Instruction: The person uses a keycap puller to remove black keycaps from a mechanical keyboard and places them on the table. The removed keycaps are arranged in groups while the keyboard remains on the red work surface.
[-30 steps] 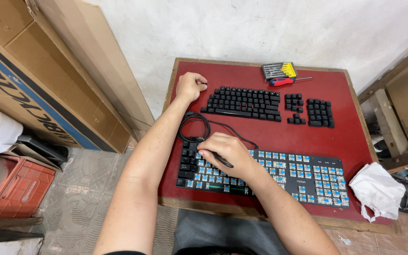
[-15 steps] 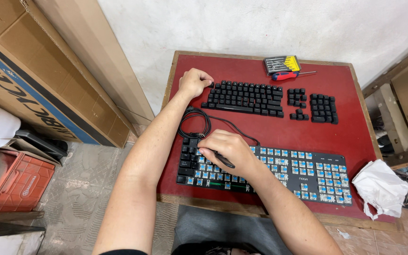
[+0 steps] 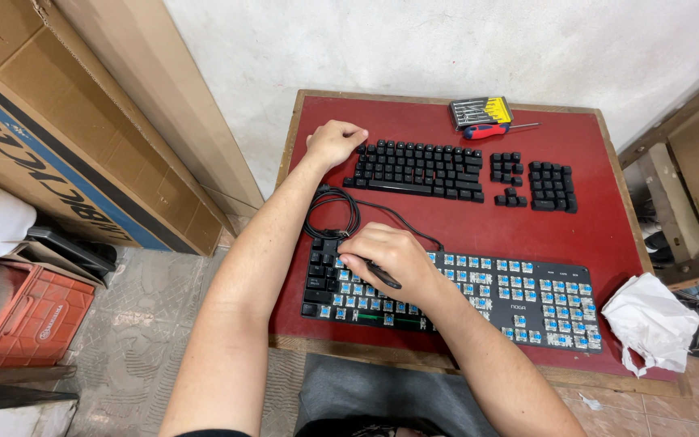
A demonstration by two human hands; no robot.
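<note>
Left hand (image 3: 335,142): loosely closed, resting at the left end of the laid-out black keycaps (image 3: 416,168) on the red table (image 3: 608,243); whether it holds anything cannot be told. Right hand (image 3: 388,255): fingers closed around a black tool (image 3: 383,276), over the left part of the stripped keyboard (image 3: 495,295) with blue switches. Coiled cable (image 3: 331,215) between. Screwdriver set (image 3: 483,113) at rear; crumpled white cloth (image 3: 650,321) far right.

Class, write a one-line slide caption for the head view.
Right hand works a black tool on a stripped keyboard; left hand rests by the removed keycaps.

One head view looks steeply down, close over both hands (image 3: 335,142) onto the table (image 3: 592,218); wall beyond them.
</note>
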